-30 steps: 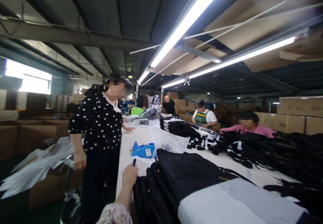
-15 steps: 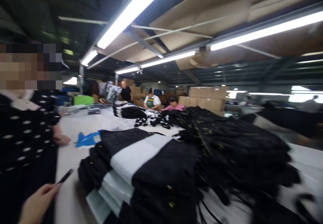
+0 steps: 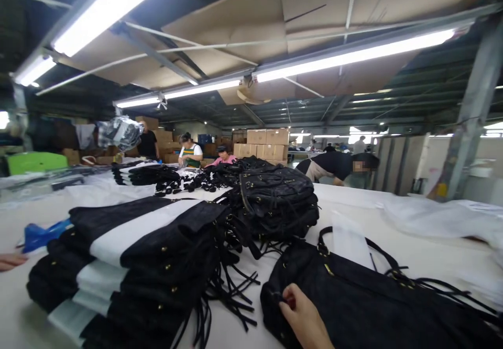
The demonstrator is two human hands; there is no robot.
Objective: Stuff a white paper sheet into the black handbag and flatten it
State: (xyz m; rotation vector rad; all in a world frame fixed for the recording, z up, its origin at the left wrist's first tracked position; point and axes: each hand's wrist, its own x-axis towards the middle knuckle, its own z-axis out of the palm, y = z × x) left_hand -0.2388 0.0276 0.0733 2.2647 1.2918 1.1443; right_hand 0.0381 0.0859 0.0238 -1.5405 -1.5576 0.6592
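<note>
A black handbag (image 3: pixel 353 296) with gold-coloured fittings and a strap lies on the white table at the lower right. My right hand (image 3: pixel 304 315) is at the bag's left end, thumb and fingers pinched together on its edge. A small reddish spot shows between the fingers, too small to name. To the left stands a stack of folded black bags (image 3: pixel 157 270) with white wrapping bands and dangling black cords. My left hand is out of view.
Behind the stack rises a pile of black bags (image 3: pixel 279 197). A blue plastic piece (image 3: pixel 45 233) and a co-worker's hand (image 3: pixel 11 261) are at the left. Clear plastic sheeting (image 3: pixel 436 220) lies at the right. Several people work farther back, near cardboard boxes (image 3: pixel 267 144).
The view has swung right, so the stack sits farther left. My left hand, which held a thin black object, has left the picture. My right hand has appeared on the black handbag.
</note>
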